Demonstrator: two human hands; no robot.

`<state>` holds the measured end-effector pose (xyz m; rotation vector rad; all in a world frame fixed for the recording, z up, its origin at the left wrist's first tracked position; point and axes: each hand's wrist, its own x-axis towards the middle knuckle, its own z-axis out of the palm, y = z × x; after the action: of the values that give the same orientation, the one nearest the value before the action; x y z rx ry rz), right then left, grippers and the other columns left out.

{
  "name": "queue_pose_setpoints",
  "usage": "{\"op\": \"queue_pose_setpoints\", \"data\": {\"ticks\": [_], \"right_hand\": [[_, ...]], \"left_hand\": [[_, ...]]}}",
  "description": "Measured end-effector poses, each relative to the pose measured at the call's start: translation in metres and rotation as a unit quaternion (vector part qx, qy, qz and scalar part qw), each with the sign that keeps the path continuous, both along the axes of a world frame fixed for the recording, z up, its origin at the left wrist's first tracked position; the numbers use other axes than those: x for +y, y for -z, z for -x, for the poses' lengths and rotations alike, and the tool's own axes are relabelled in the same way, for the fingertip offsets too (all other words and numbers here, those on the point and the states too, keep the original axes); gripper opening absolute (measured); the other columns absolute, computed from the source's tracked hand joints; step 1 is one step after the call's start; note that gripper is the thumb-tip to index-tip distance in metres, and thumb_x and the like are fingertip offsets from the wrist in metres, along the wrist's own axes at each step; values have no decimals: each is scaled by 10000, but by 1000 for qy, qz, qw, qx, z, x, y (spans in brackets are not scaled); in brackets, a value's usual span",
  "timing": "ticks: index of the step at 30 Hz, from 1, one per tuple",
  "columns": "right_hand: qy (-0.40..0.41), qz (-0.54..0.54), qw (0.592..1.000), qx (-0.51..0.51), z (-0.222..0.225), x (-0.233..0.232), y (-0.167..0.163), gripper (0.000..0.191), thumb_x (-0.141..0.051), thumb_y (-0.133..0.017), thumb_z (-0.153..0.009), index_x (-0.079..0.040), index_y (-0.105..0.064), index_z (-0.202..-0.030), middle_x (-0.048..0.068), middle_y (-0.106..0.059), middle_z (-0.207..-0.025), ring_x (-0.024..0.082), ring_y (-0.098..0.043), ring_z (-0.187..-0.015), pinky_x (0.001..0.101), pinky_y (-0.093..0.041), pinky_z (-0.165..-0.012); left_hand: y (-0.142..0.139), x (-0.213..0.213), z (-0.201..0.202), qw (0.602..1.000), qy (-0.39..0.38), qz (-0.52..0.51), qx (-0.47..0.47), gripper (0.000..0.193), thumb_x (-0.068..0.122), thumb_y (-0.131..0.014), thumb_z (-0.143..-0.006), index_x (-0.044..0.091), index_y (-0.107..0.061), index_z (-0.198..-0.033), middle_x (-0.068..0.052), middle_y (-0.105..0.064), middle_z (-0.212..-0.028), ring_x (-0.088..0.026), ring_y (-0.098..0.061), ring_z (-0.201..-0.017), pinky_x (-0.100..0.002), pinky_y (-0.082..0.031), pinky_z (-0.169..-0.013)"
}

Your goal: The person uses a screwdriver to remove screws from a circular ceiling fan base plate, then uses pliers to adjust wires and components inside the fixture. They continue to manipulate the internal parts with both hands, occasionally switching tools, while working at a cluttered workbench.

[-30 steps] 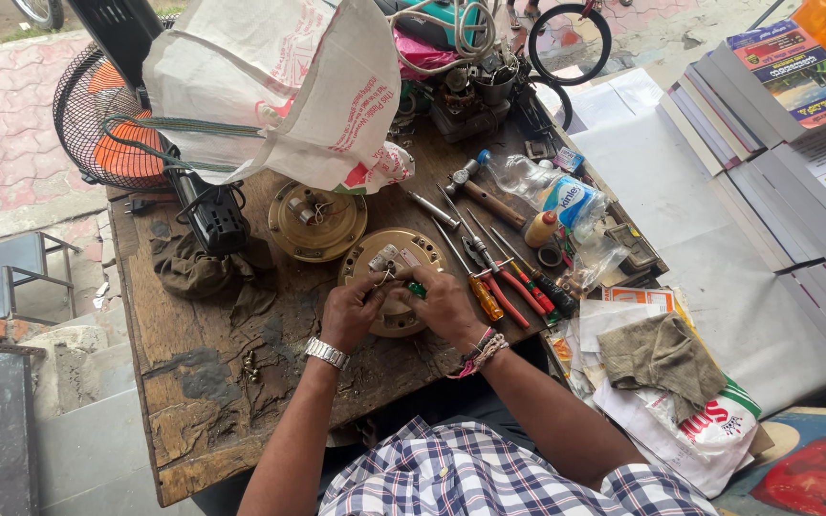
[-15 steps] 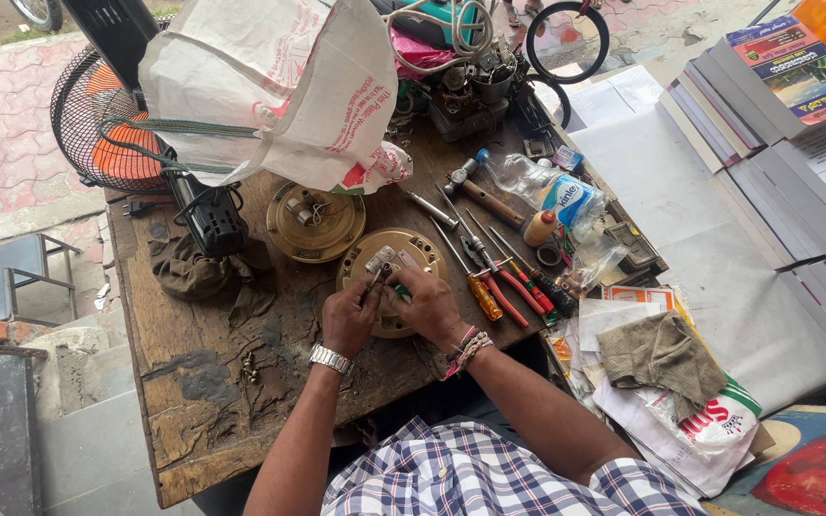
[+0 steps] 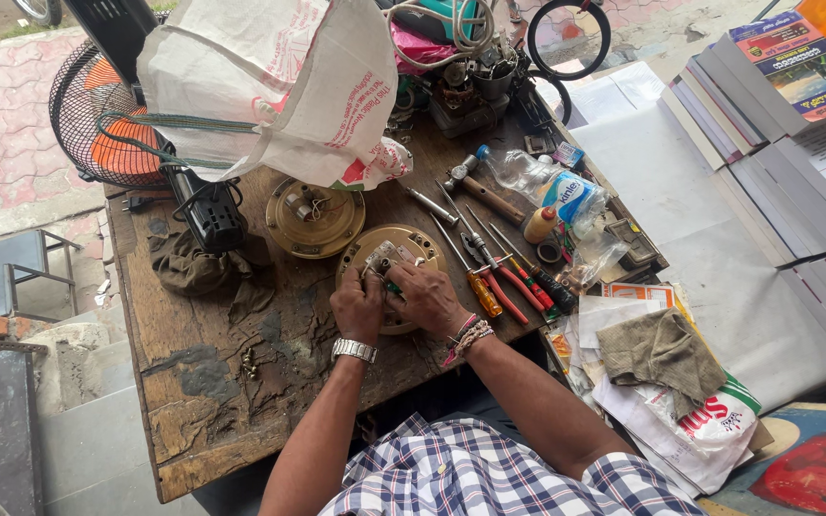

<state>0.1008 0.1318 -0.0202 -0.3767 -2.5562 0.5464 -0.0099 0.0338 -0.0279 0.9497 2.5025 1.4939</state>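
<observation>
I judged the small metal part (image 3: 381, 258) could slip and drop among the loose screws (image 3: 250, 361) on the workbench (image 3: 193, 430), since both hands crowded it. My left hand (image 3: 358, 306) and right hand (image 3: 429, 298) had fingers pinched together on it, over the round brass-coloured housing (image 3: 415, 244) near the bench's middle. The housing looked dull, worn and shallow.

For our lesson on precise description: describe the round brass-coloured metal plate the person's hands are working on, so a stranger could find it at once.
Start at the worn wooden workbench. Near its middle lie two round brass-coloured discs; take the round brass-coloured metal plate nearer the person, left of the row of screwdrivers. Unlike the other brass disc, it lies under both hands.
</observation>
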Motion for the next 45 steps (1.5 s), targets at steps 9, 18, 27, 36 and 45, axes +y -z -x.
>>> {"op": "queue_pose_setpoints", "data": {"ticks": [9, 18, 27, 36, 45], "right_hand": [[67, 166, 984, 21, -13, -12, -11, 224, -291, -697, -976, -79, -667, -1041, 124, -736, -931, 294, -728, -817, 428, -561, -717], [134, 103, 965, -202, -21, -8, -11, 300, -337, -634, -960, -54, -643, -1058, 174, -716, -858, 368, -709, -852, 504, -540, -747], [82, 406, 893, -175, -19, 2, -7, 405, -389, -656, -987, 11, -705, -1023, 152, -754, -835, 215, -717, -756, 376, -552, -667], [95, 716, 688, -73, -20, 6, -11, 295, -351, -639, -983, -63, -694, -1006, 21, -693, -717, 43, -499, -508, 194, -357, -422], [40, 222, 974, 20, -24, 7, -5, 161, -239, -730, -898, -90, -744, -959, 38, -703, -775, 124, -599, -638, 276, -486, -583]], "left_hand": [[-2, -17, 8, 983, 165, -58, -49, 200, 153, -733, -923, 92, -762, -1111, -98, -766, -740, -126, -716, -613, -318, -537, -520], [-10, -19, 10, 965, 239, 89, -59, 243, 201, -686, -956, 140, -759, -1180, -88, -804, -806, -158, -740, -612, -318, -562, -551], [-12, -22, 15, 961, 255, 36, -97, 231, 202, -671, -957, 116, -757, -1154, -78, -807, -854, -144, -792, -722, -284, -622, -607], [-16, -20, 16, 959, 245, 59, -128, 238, 245, -689, -956, 134, -768, -1150, -64, -790, -744, -111, -705, -545, -288, -550, -486], [-12, -19, 18, 957, 252, 60, -133, 240, 296, -670, -956, 172, -770, -1135, -25, -774, -708, -76, -685, -513, -266, -541, -447]]}}
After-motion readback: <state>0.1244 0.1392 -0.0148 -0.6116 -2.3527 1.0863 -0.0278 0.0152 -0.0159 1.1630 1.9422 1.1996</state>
